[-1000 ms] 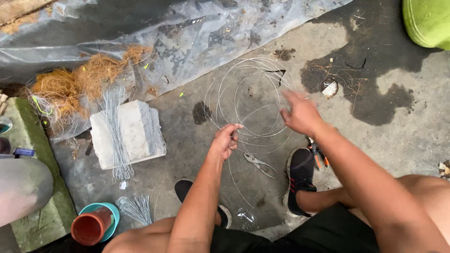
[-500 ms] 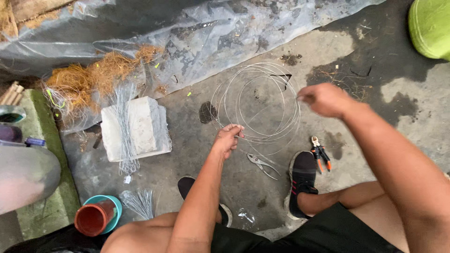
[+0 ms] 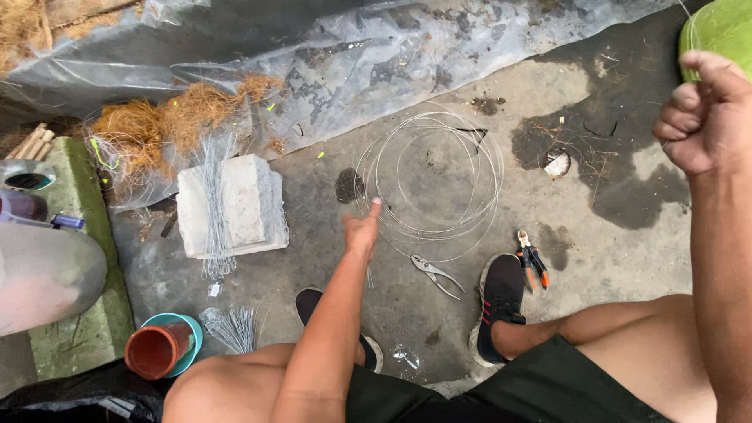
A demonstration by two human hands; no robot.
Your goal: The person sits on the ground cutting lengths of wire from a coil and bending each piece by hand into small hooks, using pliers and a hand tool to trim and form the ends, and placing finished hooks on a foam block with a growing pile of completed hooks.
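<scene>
Left hand (image 3: pixel 362 233) pins the thin grey coiled wire (image 3: pixel 431 176) at frame centre; right hand (image 3: pixel 703 113), fisted at upper right, seemingly draws a strand out. Cutting likely calls for the steel pliers (image 3: pixel 435 274).

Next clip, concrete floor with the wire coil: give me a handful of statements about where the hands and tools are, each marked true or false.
1. The left hand is at the near edge of the coil of thin grey wire. True.
2. The right hand lies flat and open on the floor. False: it is raised in a closed fist, off to the right.
3. The silver metal pliers lie on the concrete, with no hand on them. True.
4. The orange-handled cutters are held in the left hand. False: they lie beside the black shoe.
5. Cut wire pieces hang over the white stone block. True.
</scene>
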